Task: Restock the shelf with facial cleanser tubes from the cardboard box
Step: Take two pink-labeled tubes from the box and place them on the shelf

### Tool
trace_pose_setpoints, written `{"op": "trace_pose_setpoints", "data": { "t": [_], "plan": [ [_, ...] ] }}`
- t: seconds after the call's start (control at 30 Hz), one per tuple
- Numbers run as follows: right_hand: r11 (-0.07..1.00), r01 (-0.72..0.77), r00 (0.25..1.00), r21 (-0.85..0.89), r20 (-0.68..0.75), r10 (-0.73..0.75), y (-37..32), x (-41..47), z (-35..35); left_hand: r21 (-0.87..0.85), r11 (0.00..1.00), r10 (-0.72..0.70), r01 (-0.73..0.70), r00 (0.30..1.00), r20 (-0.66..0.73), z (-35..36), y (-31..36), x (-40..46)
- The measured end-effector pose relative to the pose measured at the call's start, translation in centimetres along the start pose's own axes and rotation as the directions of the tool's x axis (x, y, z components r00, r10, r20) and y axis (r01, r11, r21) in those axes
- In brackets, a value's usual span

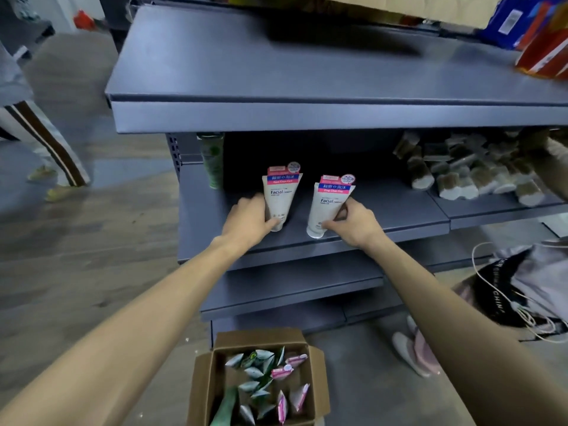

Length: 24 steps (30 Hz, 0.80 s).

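Gripping a tube each, you've got both hands on the mid shelf, a flat grey metal board. Your left hand curls round the left tube, thumb at its cap end; your right hand pinches the right tube low down, fingers bent on its side. Both tubes stand cap-down near the shelf's front edge, just apart from each other, crimped tops up.

Labels: each reads "Facial" w/ smaller blurred text after it, a blue band of Japanese characters above, a pink band under that (unreadable), plus a round sticker at the top corner. Bodies are off-white, glossy plastic, tapering wide at the top to a round cap.

At the shelf's back left stands a green tube, print too blurred to read. To the shelf's right, on the adjoining board, lies a heap of pale brushes w/ tan bristles.

Below the shelf, on the floor, sits the box, brown cardboard w/ flaps open. Inside: more tubes lying jumbled, some green-topped, some pink-topped.

Right of the shelf, on the floor, a dark bag w/ white letters "CHINA". Above the shelf, the top board's far right corner carries blue and red packs, text blurred.
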State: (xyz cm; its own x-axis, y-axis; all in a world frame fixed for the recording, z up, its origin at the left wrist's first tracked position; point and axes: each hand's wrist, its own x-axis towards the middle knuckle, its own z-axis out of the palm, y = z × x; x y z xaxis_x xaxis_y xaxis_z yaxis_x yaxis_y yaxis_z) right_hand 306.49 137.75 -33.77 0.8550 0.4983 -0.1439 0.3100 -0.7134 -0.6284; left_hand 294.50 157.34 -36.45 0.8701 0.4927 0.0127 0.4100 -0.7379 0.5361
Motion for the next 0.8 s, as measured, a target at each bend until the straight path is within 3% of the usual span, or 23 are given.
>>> {"op": "trace_pose_setpoints", "data": {
  "t": [0.23, 0.8],
  "plan": [
    [0.997, 0.071, 0.990, 0.013, -0.126, -0.069, 1.3, 0.3, 1.6, 0.016, 0.994, -0.106, 0.107, 0.993, -0.056, 1.5, 0.7, 0.5],
    [0.967, 0.252, 0.964, 0.029, -0.091, -0.248, 3.4, 9.6, 1.4, -0.015, 0.982, -0.189, 0.189, 0.968, -0.163, 5.7, 3.0, 15.6]
  ]
}}
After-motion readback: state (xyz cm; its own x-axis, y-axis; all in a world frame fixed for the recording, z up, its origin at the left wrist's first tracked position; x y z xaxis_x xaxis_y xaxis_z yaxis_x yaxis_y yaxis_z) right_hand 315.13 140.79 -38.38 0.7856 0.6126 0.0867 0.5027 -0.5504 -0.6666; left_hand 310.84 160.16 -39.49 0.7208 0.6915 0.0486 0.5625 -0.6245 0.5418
